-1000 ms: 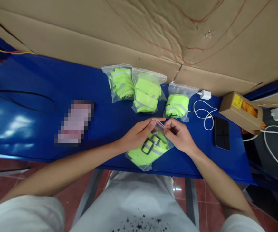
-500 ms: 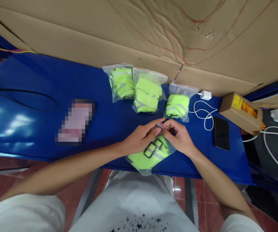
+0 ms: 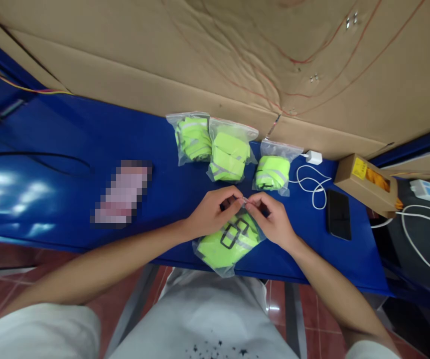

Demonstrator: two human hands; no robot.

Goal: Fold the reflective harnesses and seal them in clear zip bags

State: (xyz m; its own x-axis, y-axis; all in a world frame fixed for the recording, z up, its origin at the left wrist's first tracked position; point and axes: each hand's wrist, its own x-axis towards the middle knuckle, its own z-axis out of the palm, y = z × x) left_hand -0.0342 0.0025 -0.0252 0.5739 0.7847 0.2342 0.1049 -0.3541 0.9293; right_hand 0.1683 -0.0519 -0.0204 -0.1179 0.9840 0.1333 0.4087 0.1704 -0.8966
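A clear plastic bag (image 3: pixel 224 249) with a folded neon-yellow item and black buckles inside lies at the front edge of the blue table. My left hand (image 3: pixel 215 212) pinches the bag's top edge between thumb and forefinger. Right beside it, my right hand (image 3: pixel 272 219) pinches the same edge, the fingertips of both hands nearly touching. Behind them lie three more bags of neon-yellow material: a left one (image 3: pixel 194 139), a middle one (image 3: pixel 228 154) and a right one (image 3: pixel 272 172).
A blurred-out flat object (image 3: pixel 123 194) lies on the blue table (image 3: pixel 69 129) at left. To the right are a white charger (image 3: pixel 314 157) with its cable, a black phone (image 3: pixel 339 214) and a cardboard box (image 3: pixel 367 184). Cardboard (image 3: pixel 125 75) stands along the back.
My left hand's fingers have drawn in from lying extended along the bag's top edge to a pinch, close to my right fingertips. The view has shifted slightly.
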